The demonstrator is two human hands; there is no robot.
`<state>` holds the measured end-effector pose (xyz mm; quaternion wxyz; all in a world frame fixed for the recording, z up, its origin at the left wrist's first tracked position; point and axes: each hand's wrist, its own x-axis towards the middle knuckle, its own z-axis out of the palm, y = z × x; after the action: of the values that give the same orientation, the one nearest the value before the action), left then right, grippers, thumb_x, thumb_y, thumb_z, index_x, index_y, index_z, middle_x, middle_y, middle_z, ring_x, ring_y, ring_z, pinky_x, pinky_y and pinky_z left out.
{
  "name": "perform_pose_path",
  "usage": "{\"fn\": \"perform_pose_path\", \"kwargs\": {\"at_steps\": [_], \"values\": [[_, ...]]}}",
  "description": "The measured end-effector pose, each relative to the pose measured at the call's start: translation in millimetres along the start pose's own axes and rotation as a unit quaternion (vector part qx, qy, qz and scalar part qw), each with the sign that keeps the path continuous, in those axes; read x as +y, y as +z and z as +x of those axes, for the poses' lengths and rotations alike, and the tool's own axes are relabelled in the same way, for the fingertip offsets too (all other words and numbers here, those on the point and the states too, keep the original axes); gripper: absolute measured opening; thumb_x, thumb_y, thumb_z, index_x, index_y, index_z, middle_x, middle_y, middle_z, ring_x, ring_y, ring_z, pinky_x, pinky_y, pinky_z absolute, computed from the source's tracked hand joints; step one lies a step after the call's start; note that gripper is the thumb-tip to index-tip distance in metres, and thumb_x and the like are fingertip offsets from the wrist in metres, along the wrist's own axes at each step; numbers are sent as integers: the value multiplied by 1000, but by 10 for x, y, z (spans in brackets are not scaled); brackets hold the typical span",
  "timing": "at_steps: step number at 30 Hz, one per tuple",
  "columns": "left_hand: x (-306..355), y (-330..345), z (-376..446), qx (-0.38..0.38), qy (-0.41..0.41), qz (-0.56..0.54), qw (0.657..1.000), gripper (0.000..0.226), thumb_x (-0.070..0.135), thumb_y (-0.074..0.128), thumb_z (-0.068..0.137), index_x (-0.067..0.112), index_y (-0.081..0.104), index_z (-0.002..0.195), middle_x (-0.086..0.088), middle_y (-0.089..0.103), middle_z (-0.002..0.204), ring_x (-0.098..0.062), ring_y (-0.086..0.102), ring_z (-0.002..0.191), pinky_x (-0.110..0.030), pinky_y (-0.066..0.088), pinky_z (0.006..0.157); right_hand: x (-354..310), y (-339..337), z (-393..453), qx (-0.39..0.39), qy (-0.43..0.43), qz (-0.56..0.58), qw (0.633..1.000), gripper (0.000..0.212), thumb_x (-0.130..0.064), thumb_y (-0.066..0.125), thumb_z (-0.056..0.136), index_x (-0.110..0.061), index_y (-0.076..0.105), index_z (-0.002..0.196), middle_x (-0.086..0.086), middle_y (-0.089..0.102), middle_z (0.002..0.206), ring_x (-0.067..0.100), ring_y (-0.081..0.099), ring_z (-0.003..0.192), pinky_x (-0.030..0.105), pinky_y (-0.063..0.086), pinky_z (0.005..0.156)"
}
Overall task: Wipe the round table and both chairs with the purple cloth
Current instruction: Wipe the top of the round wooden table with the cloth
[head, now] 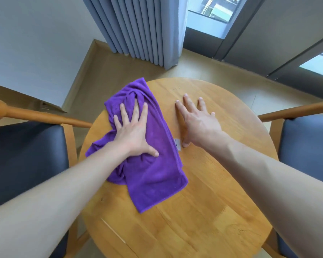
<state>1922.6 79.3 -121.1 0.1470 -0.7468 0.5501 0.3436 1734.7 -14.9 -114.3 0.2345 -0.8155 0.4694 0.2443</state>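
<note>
In the middle of the frame: the round table [213,183] filled the centre, its wooden top seen from above.
Cloth: the purple cloth [153,175] lay rumpled on the left half of the table, running from the far edge down toward the middle, with a small white tag at its right edge.
Left hand: your left hand [134,131] lay flat on the cloth, fingers straight and spread, pressing it to the wood without gripping it.
Right hand: your right hand [198,121] rested on the bare wood just right of the cloth, fingers spread and holding nothing, the thumb near the tag.
Chairs: one dark-cushioned chair [26,161] stood at the left edge of the frame, the other chair [306,146] at the right edge.
Upper part of the frame: a grey curtain [138,28] hung beside a window [209,10].
</note>
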Motion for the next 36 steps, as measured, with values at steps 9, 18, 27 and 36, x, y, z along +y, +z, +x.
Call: {"fn": "perform_pose_path", "kwargs": {"at_steps": [9, 18, 27, 36], "values": [[587, -438, 514, -35, 25, 78, 996, 173, 57, 98, 48, 22, -33, 155, -10, -40, 162, -52, -35, 144, -74, -4, 118, 718, 328, -542, 64, 78, 6, 995, 138, -73, 77, 66, -31, -16, 159, 4, -27, 167, 33, -12, 156, 58, 13, 123], [1068, 32, 229, -17, 201, 217, 955, 167, 60, 95, 50, 28, -29, 157, -6, -38, 163, -51, -34, 146, -77, -2, 116, 826, 318, -450, 21, 103, 70, 992, 144, -70, 85, 58, -43, -16, 157, -8, -30, 165, 33, -20, 154, 72, 12, 116], [1143, 84, 306, -6, 174, 212, 961, 171, 75, 89, 41, 32, -32, 155, 1, -39, 163, -47, -37, 146, -75, -5, 117, 857, 334, -393, 34, 97, 83, 991, 137, -62, 83, 69, -38, -19, 157, -7, -29, 165, 33, -22, 154, 73, 10, 118], [1073, -166, 485, 19, 98, 93, 991, 165, 74, 89, 46, 37, -28, 156, 5, -36, 165, -38, -34, 149, -64, -5, 123, 871, 364, -398, 35, 94, 85, 991, 134, -54, 84, 73, -37, -18, 158, -7, -30, 165, 34, -21, 154, 73, 10, 117]]}}
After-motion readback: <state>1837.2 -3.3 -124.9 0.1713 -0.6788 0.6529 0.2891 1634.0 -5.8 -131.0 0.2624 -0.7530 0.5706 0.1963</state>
